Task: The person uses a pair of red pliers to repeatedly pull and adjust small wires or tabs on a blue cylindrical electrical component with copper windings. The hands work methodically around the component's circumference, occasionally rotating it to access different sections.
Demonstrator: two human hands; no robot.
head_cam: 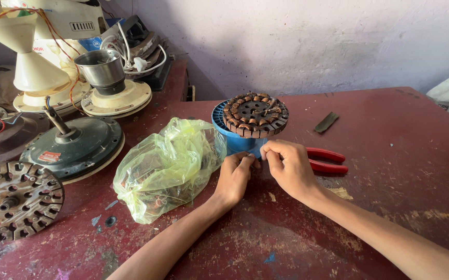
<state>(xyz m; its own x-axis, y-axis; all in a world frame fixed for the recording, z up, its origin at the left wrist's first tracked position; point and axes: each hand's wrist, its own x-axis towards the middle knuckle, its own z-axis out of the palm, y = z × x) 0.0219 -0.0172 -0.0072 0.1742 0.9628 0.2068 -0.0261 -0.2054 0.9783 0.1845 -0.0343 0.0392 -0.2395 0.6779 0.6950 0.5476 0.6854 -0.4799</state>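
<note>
left hand [233, 175] and right hand [288, 167] pinch together, fingertips touching, something too small to tell, just below copper-wound round stator [255, 114] on blue plastic cylinder [229, 137].

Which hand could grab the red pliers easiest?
Probably the right hand. The red pliers lie just beside it on the table, while the left hand is on the far side, near the yellow-green bag.

Soft daylight from the right, sharp focus, faint shadows, slight wide-angle edge stretch
</note>
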